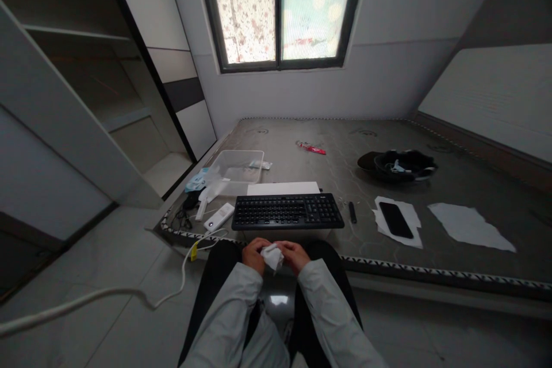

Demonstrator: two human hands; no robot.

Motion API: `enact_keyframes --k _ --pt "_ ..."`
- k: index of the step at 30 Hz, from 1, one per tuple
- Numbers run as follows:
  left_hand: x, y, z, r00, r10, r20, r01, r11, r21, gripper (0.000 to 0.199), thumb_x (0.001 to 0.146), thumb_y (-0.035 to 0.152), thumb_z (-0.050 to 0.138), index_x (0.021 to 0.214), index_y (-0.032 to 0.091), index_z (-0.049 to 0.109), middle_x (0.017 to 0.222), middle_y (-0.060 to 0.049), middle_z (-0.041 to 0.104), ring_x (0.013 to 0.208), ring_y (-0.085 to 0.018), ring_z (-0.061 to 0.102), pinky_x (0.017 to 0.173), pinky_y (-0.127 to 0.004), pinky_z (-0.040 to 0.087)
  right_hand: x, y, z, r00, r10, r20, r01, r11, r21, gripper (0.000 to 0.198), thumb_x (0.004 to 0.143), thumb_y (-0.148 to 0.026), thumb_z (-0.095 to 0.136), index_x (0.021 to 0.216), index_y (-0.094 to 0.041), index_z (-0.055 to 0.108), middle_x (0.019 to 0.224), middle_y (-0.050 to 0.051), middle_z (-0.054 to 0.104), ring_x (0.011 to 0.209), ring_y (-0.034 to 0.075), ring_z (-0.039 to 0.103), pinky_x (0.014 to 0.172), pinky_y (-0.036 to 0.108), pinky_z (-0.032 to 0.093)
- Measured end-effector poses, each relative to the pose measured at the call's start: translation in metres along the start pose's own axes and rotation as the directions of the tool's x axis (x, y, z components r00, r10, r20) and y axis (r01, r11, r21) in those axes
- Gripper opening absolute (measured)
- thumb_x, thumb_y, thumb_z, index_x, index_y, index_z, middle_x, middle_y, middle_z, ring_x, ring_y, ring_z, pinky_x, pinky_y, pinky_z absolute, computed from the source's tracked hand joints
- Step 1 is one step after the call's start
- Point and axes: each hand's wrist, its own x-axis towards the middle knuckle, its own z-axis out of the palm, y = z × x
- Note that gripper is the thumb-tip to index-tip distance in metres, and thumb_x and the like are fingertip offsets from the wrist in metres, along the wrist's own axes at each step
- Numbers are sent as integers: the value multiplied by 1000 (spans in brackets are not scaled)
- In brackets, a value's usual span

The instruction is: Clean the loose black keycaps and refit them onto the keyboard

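A crumpled white tissue [272,257] is held between my two hands, low in front of the keyboard and above my lap. My left hand [254,254] has its fingers closed on the tissue's left side. On the other side, my right hand [294,255] pinches it with bent fingers. Just beyond both hands lies a black keyboard [288,211], with a white flat box [283,188] behind it. Neither hand touches the keyboard. Part of the tissue is hidden by my fingers.
Left of the keyboard are a white power bank [219,217], a white cable [183,276] and a clear plastic bin [241,156]. To the right lie a small black stick [352,213], a phone [395,219] on white paper, another paper sheet [472,226] and a dark cap [399,165]. A red packet [317,150] lies farther back.
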Motion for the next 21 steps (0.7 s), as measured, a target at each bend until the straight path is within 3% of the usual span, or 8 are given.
enact_keyframes --k 10,15,21 --pt "-3 -4 4 999 -13 32 13 1000 17 10 61 11 58 60 14 67 66 -4 63 63 -15 58 58 -23 45 5 6 -8 999 -33 -6 32 992 -121 39 58 -51 68 72 -14 70 60 3 65 52 13 55 54 25 41" --pt "-2 -3 4 997 -54 56 50 996 72 13 60 9 56 63 15 68 66 -3 65 63 -15 58 59 -22 44 8 6 -12 967 -247 -69 206 910 -361 37 59 -49 67 69 -14 70 68 6 68 64 18 59 66 30 44" --pt "-3 6 5 982 -167 92 156 981 115 12 61 17 60 71 15 67 61 1 64 59 -13 56 54 -20 40 7 3 -10 930 -324 -171 230 880 -415 38 57 -49 68 72 -15 71 72 8 69 70 22 62 71 35 46"
